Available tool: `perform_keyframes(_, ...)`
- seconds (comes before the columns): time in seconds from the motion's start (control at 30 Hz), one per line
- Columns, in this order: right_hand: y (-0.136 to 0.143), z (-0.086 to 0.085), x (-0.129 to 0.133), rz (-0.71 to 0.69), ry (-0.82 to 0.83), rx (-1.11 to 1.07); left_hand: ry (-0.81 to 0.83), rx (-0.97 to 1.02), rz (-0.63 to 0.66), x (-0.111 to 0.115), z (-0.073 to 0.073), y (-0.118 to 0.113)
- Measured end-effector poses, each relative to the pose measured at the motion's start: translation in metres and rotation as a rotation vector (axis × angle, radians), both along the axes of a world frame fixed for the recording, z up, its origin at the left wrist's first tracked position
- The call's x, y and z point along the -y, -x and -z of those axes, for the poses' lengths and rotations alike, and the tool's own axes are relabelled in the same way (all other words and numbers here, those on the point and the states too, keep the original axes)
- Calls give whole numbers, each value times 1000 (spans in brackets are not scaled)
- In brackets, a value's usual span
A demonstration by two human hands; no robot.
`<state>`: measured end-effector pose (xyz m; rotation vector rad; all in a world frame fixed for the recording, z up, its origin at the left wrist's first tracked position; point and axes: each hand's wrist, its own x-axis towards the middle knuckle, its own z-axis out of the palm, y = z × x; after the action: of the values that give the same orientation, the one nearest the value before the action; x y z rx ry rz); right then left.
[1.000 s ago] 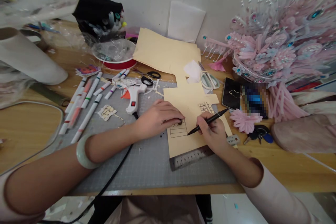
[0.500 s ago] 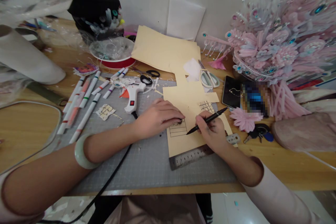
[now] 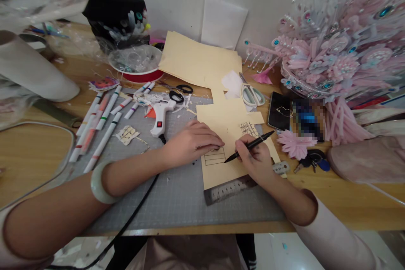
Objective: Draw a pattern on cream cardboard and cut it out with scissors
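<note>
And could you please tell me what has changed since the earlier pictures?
The left hand seems to have shifted slightly, covering more of the drawing; nothing was taken up or let go. The right hand still holds the pen; card and ruler stay put.

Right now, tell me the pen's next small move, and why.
Perhaps slide the black pen left into the lined box: its lower rows look bare, and the right hand holds the pen's tip at the box's lower right corner.

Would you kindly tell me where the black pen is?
In the head view, right of centre, the black pen is in the right hand, its tip by the lined box on the card.
</note>
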<state>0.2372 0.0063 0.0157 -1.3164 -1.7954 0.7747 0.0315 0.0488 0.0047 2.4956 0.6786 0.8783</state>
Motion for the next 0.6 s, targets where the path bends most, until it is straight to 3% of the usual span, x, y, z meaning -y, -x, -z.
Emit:
perform_keyframes(0.4,2,-3,1,-18,14,6,44,-23,14,-1,1,-2)
perform_keyframes(0.6,2,-2,2,-33,-82,-10,35,-48,3,-1,-2,-3)
